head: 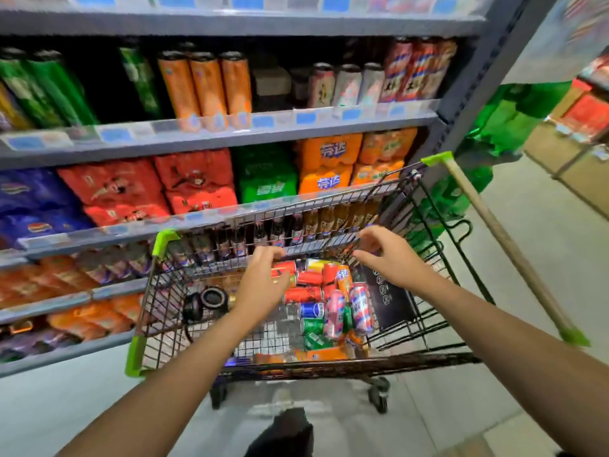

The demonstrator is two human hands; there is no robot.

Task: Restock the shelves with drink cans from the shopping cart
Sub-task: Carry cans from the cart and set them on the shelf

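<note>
Both hands reach down into the cart: the left hand (260, 278) hangs over a red can (284, 268) with bent fingers, and I cannot tell if it grips it yet; the right hand (387, 255) is spread and holds nothing. Big shelves (211, 135) full of drinks stand just behind. The cart (329, 366) sits near them, and the cans (333, 305) lie piled inside it. This looks like the picking-up step. Next, a hand must close on one can and lift it out.
</note>
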